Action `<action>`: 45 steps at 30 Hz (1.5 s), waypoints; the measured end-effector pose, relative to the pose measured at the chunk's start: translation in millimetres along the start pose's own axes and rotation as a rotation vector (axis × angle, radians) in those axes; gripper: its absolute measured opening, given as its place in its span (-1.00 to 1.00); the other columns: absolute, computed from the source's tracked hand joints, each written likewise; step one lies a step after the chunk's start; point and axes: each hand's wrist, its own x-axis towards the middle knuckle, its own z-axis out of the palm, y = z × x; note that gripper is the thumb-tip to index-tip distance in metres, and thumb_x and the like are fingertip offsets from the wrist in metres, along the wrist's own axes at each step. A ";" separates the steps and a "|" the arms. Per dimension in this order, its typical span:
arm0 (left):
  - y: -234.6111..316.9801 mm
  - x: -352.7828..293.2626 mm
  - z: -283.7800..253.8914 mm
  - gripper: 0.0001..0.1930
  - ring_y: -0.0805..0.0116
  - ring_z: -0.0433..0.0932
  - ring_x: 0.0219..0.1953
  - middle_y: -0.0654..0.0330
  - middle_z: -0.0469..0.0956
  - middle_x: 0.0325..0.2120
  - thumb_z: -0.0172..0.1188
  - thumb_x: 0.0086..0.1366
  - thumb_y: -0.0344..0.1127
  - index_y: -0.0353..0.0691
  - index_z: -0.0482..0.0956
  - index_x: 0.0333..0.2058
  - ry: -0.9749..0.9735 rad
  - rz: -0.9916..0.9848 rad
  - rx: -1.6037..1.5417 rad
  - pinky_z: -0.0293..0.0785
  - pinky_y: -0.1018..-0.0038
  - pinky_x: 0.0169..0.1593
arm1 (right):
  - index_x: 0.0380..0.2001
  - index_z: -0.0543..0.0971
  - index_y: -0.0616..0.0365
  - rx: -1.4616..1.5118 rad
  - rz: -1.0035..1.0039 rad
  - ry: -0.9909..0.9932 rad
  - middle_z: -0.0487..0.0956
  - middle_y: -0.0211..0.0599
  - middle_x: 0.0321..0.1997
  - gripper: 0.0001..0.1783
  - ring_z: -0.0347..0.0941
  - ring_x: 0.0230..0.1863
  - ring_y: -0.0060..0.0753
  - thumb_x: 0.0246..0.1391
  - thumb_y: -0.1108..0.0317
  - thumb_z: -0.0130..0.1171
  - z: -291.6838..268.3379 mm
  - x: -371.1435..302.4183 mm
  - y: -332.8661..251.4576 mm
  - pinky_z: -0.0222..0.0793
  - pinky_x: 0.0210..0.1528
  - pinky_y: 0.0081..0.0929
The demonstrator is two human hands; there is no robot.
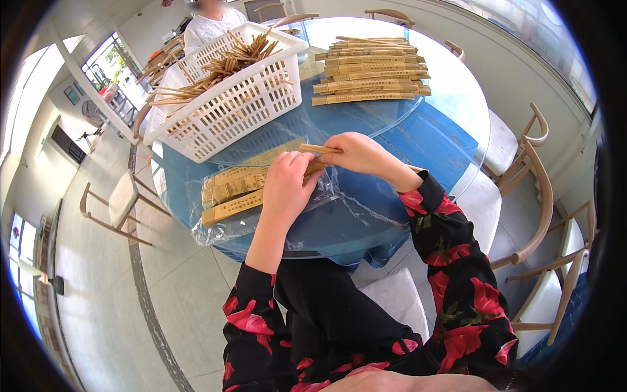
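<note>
Both of my hands meet over the near part of the round table, close together. My right hand (358,155) is closed in a pinch on a pair of wooden chopsticks (319,149), whose ends point toward my left hand. My left hand (289,181) has its fingers curled round what looks like a brown paper chopstick sleeve, mostly hidden by the fingers. Beside and under my left wrist, flat printed paper sleeves (233,208) lie on a clear plastic bag (225,232). Farther off to the right, a pile of long brown sleeves (372,70) is stacked in layers.
A white slatted plastic basket (228,124) with many loose chopsticks (235,65) stands at the left of the table. The blue-covered table (372,228) has a glass turntable. Wooden chairs (532,202) surround it. A person in white (212,26) is across from me.
</note>
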 end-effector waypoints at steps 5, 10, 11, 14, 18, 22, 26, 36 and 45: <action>-2.2 -2.3 -4.2 -0.71 0.03 0.55 -0.15 0.07 0.59 -0.29 0.41 0.12 -0.35 -0.30 0.60 -0.19 0.015 -0.015 0.014 0.50 0.21 -0.06 | -0.33 0.64 0.09 0.095 0.001 0.101 0.59 -0.12 -0.42 -0.55 0.52 -0.31 0.04 0.34 -0.08 0.06 -14.9 -4.7 -5.6 0.40 -0.26 -0.14; 0.6 0.3 -4.8 -0.71 0.05 0.55 -0.17 0.09 0.59 -0.30 0.41 0.13 -0.35 -0.29 0.61 -0.19 0.049 -0.023 -0.010 0.50 0.22 -0.07 | -0.27 0.68 0.07 0.069 -0.067 -0.165 0.45 -0.37 -0.56 -0.72 0.37 -0.48 -0.47 0.36 0.19 0.05 -46.6 -12.5 0.8 0.32 -0.36 -0.44; 1.7 0.5 -5.5 -0.71 0.05 0.55 -0.17 0.09 0.59 -0.30 0.41 0.13 -0.35 -0.28 0.61 -0.19 0.055 -0.029 -0.019 0.50 0.22 -0.07 | -0.26 0.69 0.06 0.067 -0.057 -0.187 0.48 -0.37 -0.54 -0.73 0.38 -0.48 -0.47 0.36 0.19 0.07 -47.9 -13.9 1.9 0.33 -0.35 -0.44; 2.8 1.2 -5.3 -0.72 0.05 0.55 -0.17 0.09 0.59 -0.31 0.42 0.13 -0.35 -0.28 0.60 -0.19 0.064 -0.027 -0.021 0.50 0.22 -0.07 | -0.25 0.72 0.04 0.054 -0.051 -0.228 0.55 -0.37 -0.50 -0.74 0.41 -0.46 -0.47 0.34 0.20 0.10 -48.6 -16.4 6.2 0.36 -0.33 -0.44; 2.9 1.5 -5.7 -0.73 0.05 0.54 -0.17 0.10 0.59 -0.31 0.41 0.13 -0.35 -0.28 0.60 -0.21 0.046 -0.018 -0.003 0.49 0.21 -0.07 | -0.24 0.75 -0.06 0.034 -0.044 -0.257 0.63 -0.33 -0.42 -0.75 0.49 -0.38 -0.37 0.29 0.17 0.12 -44.3 -15.3 9.3 0.41 -0.26 -0.37; 1.6 0.6 -6.0 -0.72 0.04 0.54 -0.16 0.10 0.59 -0.30 0.41 0.13 -0.35 -0.27 0.60 -0.20 0.031 -0.012 0.000 0.49 0.21 -0.06 | -0.23 0.75 -0.10 -0.009 -0.021 -0.260 0.65 -0.29 -0.39 -0.76 0.54 -0.35 -0.29 0.26 0.15 0.13 -40.9 -14.9 3.9 0.44 -0.22 -0.32; 3.5 1.2 -5.1 -0.71 0.01 0.54 -0.14 0.08 0.59 -0.29 0.41 0.13 -0.34 -0.28 0.60 -0.19 0.015 -0.013 -0.005 0.48 0.21 -0.04 | -0.23 0.76 -0.11 -0.039 -0.016 -0.238 0.66 -0.27 -0.40 -0.76 0.54 -0.36 -0.24 0.25 0.15 0.14 -41.4 -16.6 3.7 0.43 -0.25 -0.30; 3.6 1.0 -4.1 -0.71 0.05 0.55 -0.17 0.10 0.59 -0.30 0.42 0.11 -0.36 -0.27 0.60 -0.19 0.033 0.024 0.012 0.50 0.20 -0.06 | -0.21 0.75 -0.03 -0.063 -0.053 -0.184 0.65 -0.19 -0.42 -0.74 0.53 -0.39 -0.16 0.23 0.12 0.19 -36.3 -15.8 9.3 0.42 -0.28 -0.26; 2.6 -0.7 -4.7 -0.70 0.01 0.53 -0.11 0.07 0.59 -0.26 0.41 0.12 -0.39 -0.28 0.59 -0.17 -0.002 0.000 -0.068 0.47 0.21 0.00 | -0.16 0.71 0.09 0.039 -0.004 -0.353 0.57 -0.25 -0.54 -0.67 0.48 -0.48 -0.31 0.31 0.11 0.11 -30.8 -11.2 8.0 0.37 -0.35 -0.34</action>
